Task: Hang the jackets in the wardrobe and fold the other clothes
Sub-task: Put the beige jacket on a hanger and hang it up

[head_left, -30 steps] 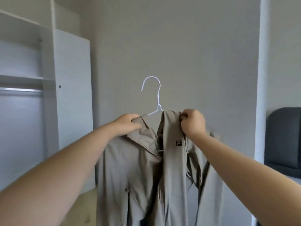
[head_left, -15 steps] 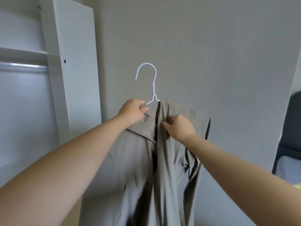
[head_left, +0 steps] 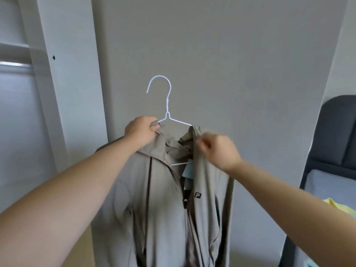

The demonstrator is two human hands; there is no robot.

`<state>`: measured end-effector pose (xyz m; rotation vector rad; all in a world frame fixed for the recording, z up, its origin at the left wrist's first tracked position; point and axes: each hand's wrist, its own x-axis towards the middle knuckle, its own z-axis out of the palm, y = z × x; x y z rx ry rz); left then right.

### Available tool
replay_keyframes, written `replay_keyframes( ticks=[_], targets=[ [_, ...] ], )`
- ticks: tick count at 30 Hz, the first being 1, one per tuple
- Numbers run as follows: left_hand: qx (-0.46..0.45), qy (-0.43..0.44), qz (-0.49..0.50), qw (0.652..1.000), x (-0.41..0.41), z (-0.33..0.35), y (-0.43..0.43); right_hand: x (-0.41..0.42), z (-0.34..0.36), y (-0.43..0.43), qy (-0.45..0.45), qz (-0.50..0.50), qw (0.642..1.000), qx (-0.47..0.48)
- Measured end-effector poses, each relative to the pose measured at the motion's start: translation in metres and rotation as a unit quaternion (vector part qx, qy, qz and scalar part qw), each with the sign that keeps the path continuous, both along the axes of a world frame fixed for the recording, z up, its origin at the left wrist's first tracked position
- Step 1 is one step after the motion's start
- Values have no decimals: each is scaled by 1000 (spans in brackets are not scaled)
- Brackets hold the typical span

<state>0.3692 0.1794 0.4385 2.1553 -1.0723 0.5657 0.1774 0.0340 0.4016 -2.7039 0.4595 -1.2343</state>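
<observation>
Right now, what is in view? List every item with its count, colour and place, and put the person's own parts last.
jacket: one, beige-grey, on the hanger, centre, held up in front of the wall.
hanger: one, white wire, hook free above the jacket, not on the rail.
label: one, pale blue, inside the jacket's neck.
wardrobe: one, white, left, open.
rail: one, metal, under the wardrobe's shelf, far left.
wall: one, grey, behind the jacket.
chair: one, dark grey, right edge.
yellow cloth: one, lower right, partly hidden.
left hand: grips the jacket's left shoulder at the hanger.
right hand: blurred, at the jacket's right front edge.
</observation>
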Motion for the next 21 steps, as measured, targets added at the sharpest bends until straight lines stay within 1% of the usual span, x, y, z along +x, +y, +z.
replay_keyframes(
  ticks=[1, 2, 3, 4, 5, 6, 8, 10, 11, 12, 13, 14, 15, 16, 17, 18, 19, 20, 21],
  targets=[
    [-1, 2, -13, 1000, -1, -2, -1, -3, 6, -7, -92, -40, 995, -29],
    [-2, 4, -25, 1000, -3, -3, -3, -6, 13, -15, -107, -64, 992, -26],
    [-4, 5, -38, 999, -6, -5, -5, -7, 19, -24, -61, -69, 996, 1],
    [-6, 5, -50, 999, -8, -6, -7, -8, 22, -30, 21, -62, 997, 44],
    [-5, 4, -58, 998, -10, -7, -9, -8, 25, -34, 96, -56, 990, 81],
    [-2, 3, -61, 998, -11, -8, -9, -9, 28, -38, 136, -44, 984, 103],
    [8, -1, -58, 998, -11, -11, -8, -11, 34, -41, 164, -24, 979, 122],
    [7, -2, -53, 999, -11, -13, -5, -14, 42, -39, 175, -6, 977, 119],
    [1, -6, -55, 998, -12, -13, -5, -14, 47, -35, 147, 6, 982, 120],
    [-4, -13, -61, 998, -14, -11, -5, -12, 52, -31, 77, 27, 988, 127],
    [-6, -24, -71, 997, -18, -9, -7, -10, 58, -26, -34, 52, 988, 144],
    [-2, -35, -83, 996, -23, -8, -10, -7, 65, -19, -150, 75, 973, 161],
    [6, -44, -94, 995, -29, -8, -12, -4, 73, -15, -227, 85, 957, 160],
    [16, -46, -100, 994, -34, -11, -14, -2, 78, -14, -233, 79, 957, 150],
    [26, -43, -101, 994, -36, -15, -16, 0, 79, -14, -174, 58, 972, 146],
    [29, -40, -97, 994, -36, -20, -16, 1, 77, -16, -67, 22, 986, 151],
    [22, -40, -89, 995, -35, -26, -15, 0, 70, -18, 64, -29, 984, 163],
    [11, -40, -82, 996, -33, -31, -14, -2, 61, -22, 191, -83, 964, 168],
    [3, -40, -82, 996, -32, -35, -13, -4, 52, -25, 287, -121, 934, 176]
  ],
)
